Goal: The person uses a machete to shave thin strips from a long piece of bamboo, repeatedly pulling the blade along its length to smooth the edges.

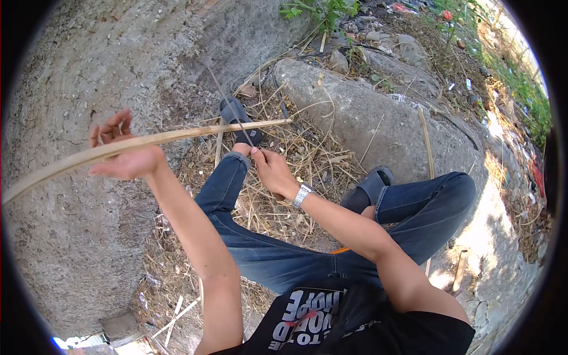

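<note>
A long pale bamboo strip (195,131) runs from the left edge to above the ground litter at the middle. My left hand (131,161) is open, its fingers spread and slightly curled, with the strip passing across the palm between thumb and fingers. Closed in a grip, my right hand (273,171) holds a knife (228,100) whose thin dark blade points up and away. The blade crosses the strip near its far end in this view; its handle is hidden in my fist. A metal-banded watch (302,194) is on my right wrist.
A rough wall (77,248) rises close on the left. Large rocks (378,127) lie ahead and right, with another strip (426,142) leaning there. Dry shavings (307,160) cover the ground between my sandalled feet. Cut pieces (173,322) lie at lower left.
</note>
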